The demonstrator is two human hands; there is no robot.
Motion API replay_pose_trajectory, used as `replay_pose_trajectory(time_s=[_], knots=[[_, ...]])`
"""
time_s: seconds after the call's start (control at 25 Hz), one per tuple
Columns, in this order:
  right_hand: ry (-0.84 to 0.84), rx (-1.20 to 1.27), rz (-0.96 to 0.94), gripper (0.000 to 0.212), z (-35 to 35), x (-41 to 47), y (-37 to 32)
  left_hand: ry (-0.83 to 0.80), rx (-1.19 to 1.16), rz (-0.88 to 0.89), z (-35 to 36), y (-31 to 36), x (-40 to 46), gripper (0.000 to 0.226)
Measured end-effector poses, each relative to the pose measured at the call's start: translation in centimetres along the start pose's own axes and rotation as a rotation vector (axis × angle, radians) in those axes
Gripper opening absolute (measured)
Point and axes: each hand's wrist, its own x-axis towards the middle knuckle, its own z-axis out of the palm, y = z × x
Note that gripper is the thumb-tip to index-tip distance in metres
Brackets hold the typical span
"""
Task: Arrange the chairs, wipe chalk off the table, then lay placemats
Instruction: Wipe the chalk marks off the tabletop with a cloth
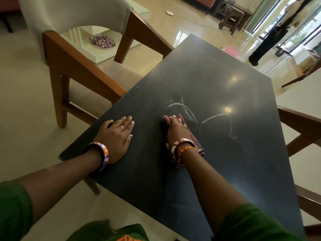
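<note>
Far left: a chair [73,54] with a pale, smooth upholstered back and angular brown wooden arms and legs stands at the table's left edge, its arm touching or just under the tabletop corner; which, cannot be told. Seen through the gap under the chair back, a shallow plate [102,42] on a low white platform holds a heap of small, round, purple-pink pieces; what they are cannot be told.

Centre: the table [208,80] has a flat, dark, matte rectangular top with soft glare spots. The left hand [116,134] lies palm down near the near-left edge, fingers straight and close together, pressing flat on the top and holding nothing; a ring sits on one finger and a glossy orange, white and purple bangle [101,154] on the wrist.

Just right of it, the right hand [176,129] presses down on a folded, reddish patterned cloth [195,141], fingers lying over its far end; whether they curl round the edge cannot be told. The cloth lies flat on the table. Thin, curved white chalk lines [191,112] begin just beyond and to the right of the cloth.

Right: brown wooden parts of another chair [302,129] stand at the table's right edge. Far right, a person [278,32] in dark trousers stands on the glossy cream floor [26,101].
</note>
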Motion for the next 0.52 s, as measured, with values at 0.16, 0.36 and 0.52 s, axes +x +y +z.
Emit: replay_pose_trajectory(time_s=[0.16,0.36,0.52], knots=[[0.045,-0.006,0.097,0.047,-3.2,-0.5,6.5,0.002,-0.001,0.004,-0.1,0.0,-0.3,0.06],[0.044,-0.085,0.433,0.049,-6.7,-0.1,11.3,0.014,0.048,-0.011,-0.4,0.6,0.0,0.054],[0.025,-0.022,0.306,0.045,-4.6,-0.7,8.0,0.008,0.088,-0.022,-0.5,1.0,0.3,0.054]])
